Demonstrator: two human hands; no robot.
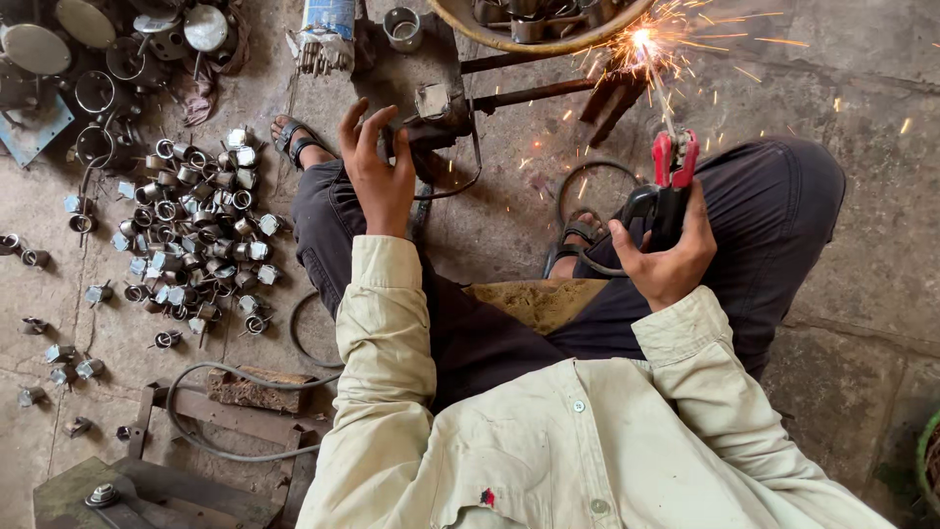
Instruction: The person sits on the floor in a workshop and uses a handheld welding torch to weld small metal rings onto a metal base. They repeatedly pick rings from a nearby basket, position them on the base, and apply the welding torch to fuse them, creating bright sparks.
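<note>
**A:** Looking at which way the welding holder (pixel 672 186) points: its red clamp end faces up and away from the person, and the thin rod (pixel 654 83) runs on from it, long axis nearly straight away from the body with a slight lean to the left. The tip sits in a burst of sparks (pixel 641 41) at the rim of a metal ring (pixel 548 39).

**B:** Hands?

**A:** The right hand (pixel 666 257) is wrapped around the black handle, fingers pressed closed on it, above the right knee. The left hand (pixel 377 171) rests over the left knee with fingers spread loose, right beside a metal bracket (pixel 436 113); can't tell if it's touching it.

**B:** And the place?

**A:** No table, everything's on a cracked concrete floor (pixel 862 294). The person sits low, in sandals. A pile of small metal cups (pixel 196 230) lies on the person's left, round lids (pixel 59 34) further back, and a grey cable (pixel 225 411) loops near a steel frame (pixel 157 480).
</note>
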